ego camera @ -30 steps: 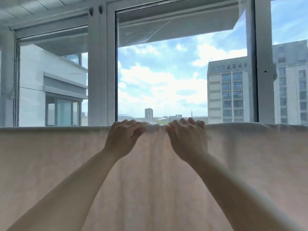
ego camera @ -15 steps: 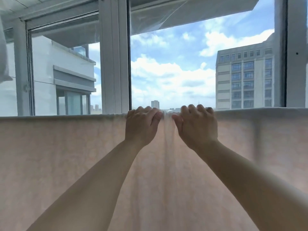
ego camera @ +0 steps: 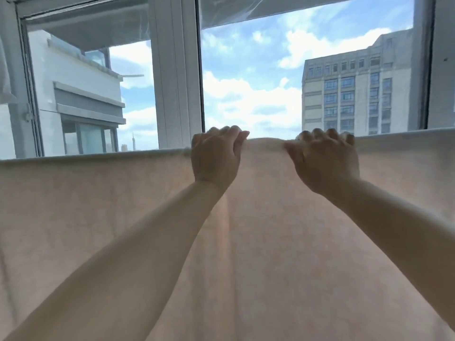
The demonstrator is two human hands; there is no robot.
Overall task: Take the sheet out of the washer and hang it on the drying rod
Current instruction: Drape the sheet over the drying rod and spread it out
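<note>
Here, a pale pink, thin cloth sheet (ego camera: 283,242) hangs across the whole width of the view, its top fold running as a nearly level line from 9 o'clock to 3 o'clock. The drying rod itself is hidden under that fold, so its colour and make cannot be told. The sheet fills the lower half of the view and light glows through it.

The left hand (ego camera: 215,159) sits just left of 12 o'clock on the fold, knuckles up, its fingers (ego camera: 231,131) curled over the top edge and closed on the cloth. The right hand (ego camera: 325,163) sits towards 1 o'clock on the same edge, its fingers (ego camera: 327,134) likewise hooked over the fold and gripping it, thumb pointing inward. The two hands are apart, with a stretch of sheet between them that bulges upward in a soft hump above the line of the fold. A faint vertical crease runs down the cloth below the left hand, towards 6 o'clock. Both bare forearms reach up from the lower corners of the view.

Behind the sheet, a white-framed window (ego camera: 176,70) stands at 11 o'clock, with a blue, cloudy sky beyond. A tall grey block of flats (ego camera: 352,94) shows at 2 o'clock, and a white building with a balcony (ego camera: 78,94) at 10 o'clock.
</note>
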